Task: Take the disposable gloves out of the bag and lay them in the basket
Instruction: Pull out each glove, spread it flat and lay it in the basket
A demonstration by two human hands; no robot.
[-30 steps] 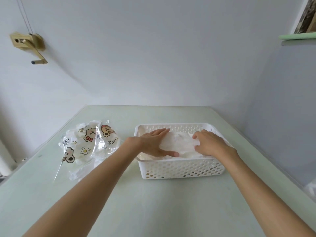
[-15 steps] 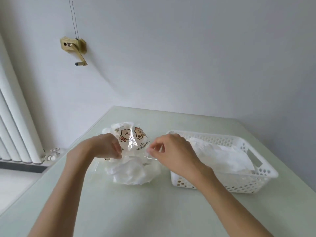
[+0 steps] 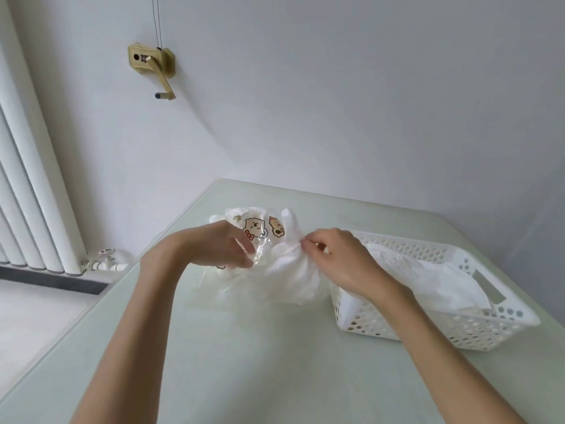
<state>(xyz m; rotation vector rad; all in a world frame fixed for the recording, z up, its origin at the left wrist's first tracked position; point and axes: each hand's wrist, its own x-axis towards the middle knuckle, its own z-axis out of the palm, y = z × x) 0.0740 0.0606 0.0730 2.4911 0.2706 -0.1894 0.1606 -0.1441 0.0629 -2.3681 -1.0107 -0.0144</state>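
Pale table [image 3: 244, 377]: left hand [image 3: 220, 246] gripping bag [image 3: 260, 228], right hand [image 3: 333, 258] pinching gloves [image 3: 290, 270] beside basket [image 3: 477, 328].

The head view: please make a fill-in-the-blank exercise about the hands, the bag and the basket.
1. The white basket stands to the ____ of the bag.
2. The right hand pinches a thin white ____ at the bag's mouth.
3. The left hand grips the ____ printed with cartoon animals.
4. The gloves in the basket are ____ in colour.

Missing words: right; glove; bag; white
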